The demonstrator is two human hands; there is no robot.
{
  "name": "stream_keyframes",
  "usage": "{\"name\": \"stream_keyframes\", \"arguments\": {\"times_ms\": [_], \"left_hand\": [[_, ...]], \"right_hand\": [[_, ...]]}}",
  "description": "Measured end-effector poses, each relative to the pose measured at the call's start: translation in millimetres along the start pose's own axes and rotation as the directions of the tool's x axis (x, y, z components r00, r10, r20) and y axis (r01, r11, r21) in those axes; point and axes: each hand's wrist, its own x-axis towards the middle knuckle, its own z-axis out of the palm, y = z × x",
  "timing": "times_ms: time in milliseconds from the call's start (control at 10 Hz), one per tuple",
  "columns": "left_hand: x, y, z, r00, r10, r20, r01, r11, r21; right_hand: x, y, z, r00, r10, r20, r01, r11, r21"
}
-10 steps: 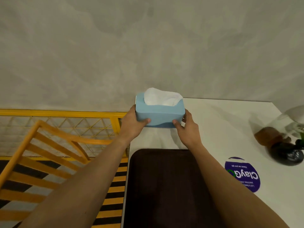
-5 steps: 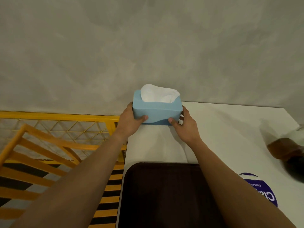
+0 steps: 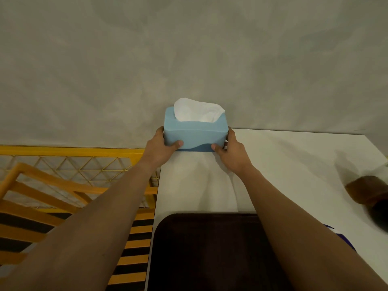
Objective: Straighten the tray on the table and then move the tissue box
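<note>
Both forearms are showing bare from the bottom edge of the view up to the wrists, with no sleeve covering them. The left hand (image 3: 160,147) and right hand (image 3: 231,152) are wearing nothing.

Blue tissue box (image 3: 195,133), white tissue up, at table's far-left corner; dark tray (image 3: 210,248) near edge, square.

The tissue box (image 3: 196,134) looks smooth, matt blue, with soft white paper (image 3: 197,112) rising from it. The table (image 3: 294,164) is smooth white; the tray (image 3: 210,248) dark, matt, perhaps finely textured.
</note>
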Motion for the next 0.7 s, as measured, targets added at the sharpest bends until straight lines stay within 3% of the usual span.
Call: {"name": "stream_keyframes", "arguments": {"times_ms": [500, 600, 700], "left_hand": [[-3.2, 10.0, -2.3, 0.998, -0.032, 0.045, 0.031, 0.999, 0.021], [-9.8, 17.7, -6.8, 0.997, -0.053, 0.052, 0.050, 0.997, 0.059], [-28.0, 31.0, -19.0, 0.999, -0.010, -0.039, 0.017, 0.983, 0.184]], "right_hand": [[-0.2, -15.4, -5.7, 0.997, 0.059, 0.044, -0.054, 0.992, -0.111], [-3.1, -21.4, -17.5, 0.995, 0.086, 0.047, -0.078, 0.986, -0.150], [-19.3, -33.7, -31.0, 0.994, 0.112, -0.003, -0.110, 0.972, -0.206]]}}
